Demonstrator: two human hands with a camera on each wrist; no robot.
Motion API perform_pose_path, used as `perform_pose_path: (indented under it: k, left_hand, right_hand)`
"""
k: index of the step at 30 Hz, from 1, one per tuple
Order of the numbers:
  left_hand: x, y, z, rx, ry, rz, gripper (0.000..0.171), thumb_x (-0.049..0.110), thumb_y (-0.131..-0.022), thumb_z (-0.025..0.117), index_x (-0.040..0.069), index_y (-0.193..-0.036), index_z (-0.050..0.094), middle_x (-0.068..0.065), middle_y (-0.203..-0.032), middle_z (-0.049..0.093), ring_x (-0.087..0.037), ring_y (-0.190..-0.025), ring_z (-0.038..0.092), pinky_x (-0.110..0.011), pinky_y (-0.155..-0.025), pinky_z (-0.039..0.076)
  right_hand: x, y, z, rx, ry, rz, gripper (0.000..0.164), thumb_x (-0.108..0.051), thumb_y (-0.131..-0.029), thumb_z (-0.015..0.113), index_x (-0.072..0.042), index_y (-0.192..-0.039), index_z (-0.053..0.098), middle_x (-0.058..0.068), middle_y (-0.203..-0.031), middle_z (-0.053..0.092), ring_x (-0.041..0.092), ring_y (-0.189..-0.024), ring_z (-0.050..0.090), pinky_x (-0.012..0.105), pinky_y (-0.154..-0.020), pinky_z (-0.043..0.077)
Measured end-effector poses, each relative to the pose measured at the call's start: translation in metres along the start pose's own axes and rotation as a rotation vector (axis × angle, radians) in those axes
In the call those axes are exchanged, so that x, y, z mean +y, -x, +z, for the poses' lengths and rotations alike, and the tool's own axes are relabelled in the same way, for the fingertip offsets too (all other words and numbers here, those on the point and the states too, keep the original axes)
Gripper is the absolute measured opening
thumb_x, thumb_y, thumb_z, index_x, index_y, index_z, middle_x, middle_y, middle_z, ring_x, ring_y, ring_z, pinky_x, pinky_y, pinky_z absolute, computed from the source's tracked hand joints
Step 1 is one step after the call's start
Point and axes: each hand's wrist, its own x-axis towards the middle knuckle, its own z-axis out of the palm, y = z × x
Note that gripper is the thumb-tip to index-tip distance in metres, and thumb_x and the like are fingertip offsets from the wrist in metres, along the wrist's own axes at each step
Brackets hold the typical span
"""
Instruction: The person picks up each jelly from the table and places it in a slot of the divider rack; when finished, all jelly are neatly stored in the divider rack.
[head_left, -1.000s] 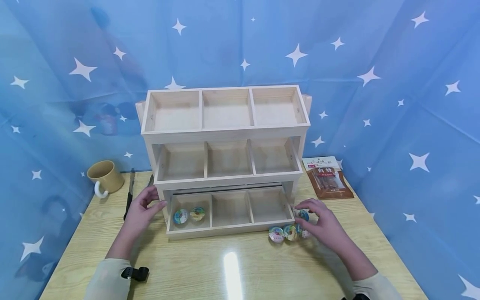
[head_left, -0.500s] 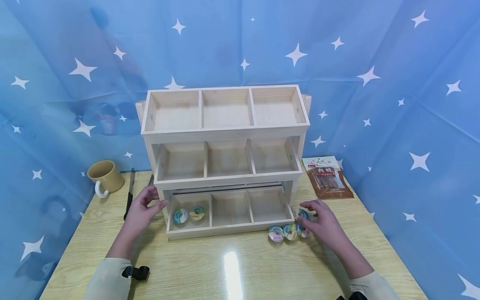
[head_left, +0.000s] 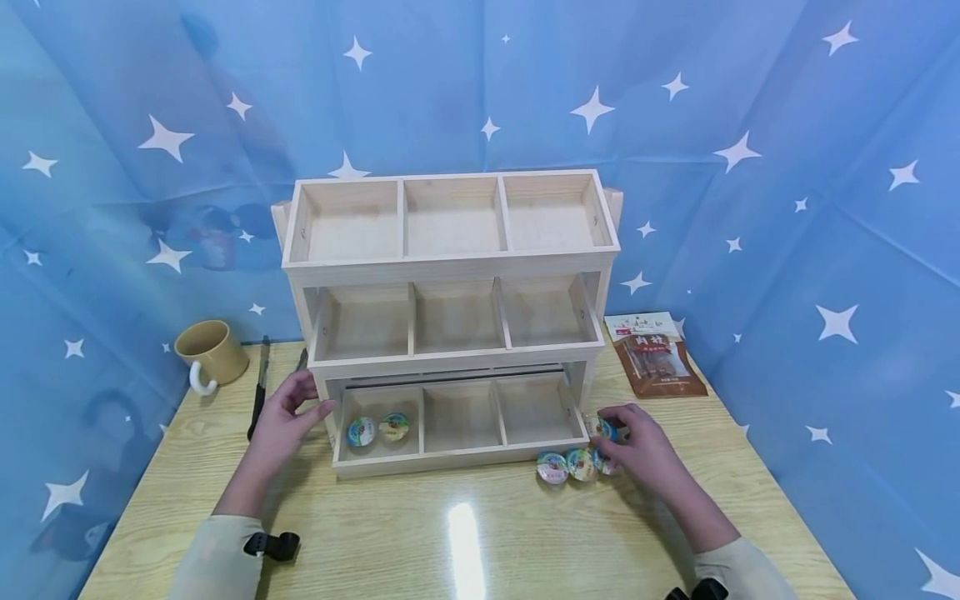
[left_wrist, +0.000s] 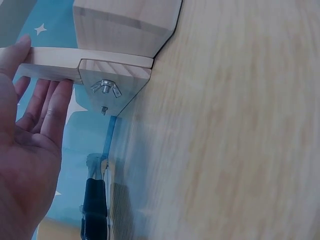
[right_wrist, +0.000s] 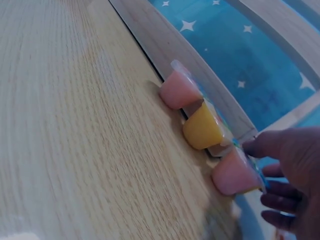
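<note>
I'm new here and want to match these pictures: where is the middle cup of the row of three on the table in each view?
Head: the cup is right of center, in the lower part, in front of the rack near its right end.
Left wrist: not in it.
Right wrist: the cup, yellow here, is just right of center.
Shared landmark: the rack, partly visible in both wrist views.

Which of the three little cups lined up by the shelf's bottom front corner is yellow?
The middle cup: its side looks yellow in the right wrist view, while the end cup by the right hand and the far cup look pink.
</note>
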Motion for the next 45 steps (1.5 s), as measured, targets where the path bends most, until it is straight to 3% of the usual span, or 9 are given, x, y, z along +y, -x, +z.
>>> perform_pose_path:
  k: [4,9,18,23,28,39,45]
  left_hand:
    - [-0.0004,0.0001,-0.0004,0.001,0.001,0.005,0.052,0.005,-0.105,0.077,-0.001,-0.152,0.056,-0.024,-0.137,0.067,-0.005,-0.113,0.065,-0.018,-0.092,0.055]
    - [-0.0027,-0.0001,-0.0011,0.005,0.010,0.005,0.051,0.006,-0.105,0.078,-0.001,-0.151,0.056,-0.017,-0.134,0.069,-0.006,-0.113,0.066,-0.019,-0.091,0.057]
    - [-0.0063,-0.0019,-0.0016,-0.001,-0.004,0.018,0.052,0.008,-0.106,0.077,0.000,-0.152,0.056,-0.017,-0.135,0.069,-0.006,-0.114,0.067,-0.018,-0.093,0.056]
    - [-0.0057,-0.0019,-0.0011,0.001,-0.003,0.014,0.051,0.008,-0.106,0.077,0.000,-0.151,0.056,-0.020,-0.136,0.068,-0.006,-0.114,0.067,-0.018,-0.093,0.055]
    - [-0.0049,-0.0012,-0.0004,0.002,-0.004,0.010,0.050,0.007,-0.106,0.077,0.000,-0.151,0.056,-0.025,-0.136,0.067,-0.006,-0.113,0.066,-0.018,-0.093,0.055]
    - [-0.0039,-0.0015,0.0004,0.003,0.005,0.019,0.052,0.004,-0.105,0.077,-0.002,-0.151,0.056,-0.028,-0.137,0.066,-0.005,-0.113,0.066,-0.018,-0.094,0.055]
    - [-0.0050,-0.0010,0.0005,0.005,0.007,0.020,0.052,0.004,-0.105,0.077,-0.002,-0.151,0.056,-0.028,-0.137,0.066,-0.005,-0.113,0.066,-0.017,-0.094,0.054]
  right_hand:
    - [-0.0027,-0.0009,0.0005,-0.017,0.009,0.032,0.045,-0.015,-0.098,0.086,0.007,-0.134,0.071,0.014,-0.117,0.069,0.027,-0.103,0.068,0.043,-0.085,0.058]
    - [-0.0042,-0.0020,0.0020,0.004,0.037,0.021,0.045,-0.014,-0.097,0.086,0.008,-0.133,0.072,0.015,-0.118,0.070,0.026,-0.099,0.069,0.040,-0.082,0.059]
    - [-0.0009,0.0000,0.0057,0.079,-0.008,0.001,0.028,-0.004,-0.098,0.080,0.007,-0.123,0.076,0.011,-0.106,0.072,0.017,-0.077,0.068,0.029,-0.061,0.059]
    - [0.0005,0.0015,0.0065,0.047,0.003,0.019,0.033,-0.013,-0.099,0.083,0.006,-0.127,0.076,0.014,-0.117,0.071,0.020,-0.084,0.070,0.030,-0.063,0.059]
    - [0.0004,0.0016,0.0059,0.038,0.063,0.006,0.037,-0.019,-0.098,0.086,0.003,-0.127,0.077,0.012,-0.119,0.071,0.023,-0.097,0.069,0.035,-0.076,0.059]
    - [-0.0021,0.0013,0.0019,-0.022,0.092,-0.007,0.045,-0.021,-0.095,0.090,0.003,-0.130,0.075,0.013,-0.121,0.069,0.024,-0.100,0.068,0.042,-0.084,0.060]
    - [-0.0040,0.0001,0.0017,-0.042,0.110,-0.022,0.047,-0.019,-0.094,0.089,0.004,-0.132,0.074,0.013,-0.118,0.069,0.023,-0.097,0.064,0.040,-0.081,0.056]
